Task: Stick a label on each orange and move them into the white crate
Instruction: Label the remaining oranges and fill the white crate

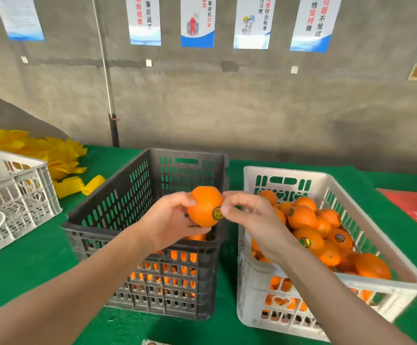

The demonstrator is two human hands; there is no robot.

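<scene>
**Label being pressed onto a held orange**

An orange is gripped by the left hand above the black crate. A label is pressed on by the right hand's curled fingertips. Next, the orange is likely to be moved into the white crate.

"事后返工" on a wall poster

The right hand hides part of the label on the orange; posters run off the top.
</scene>
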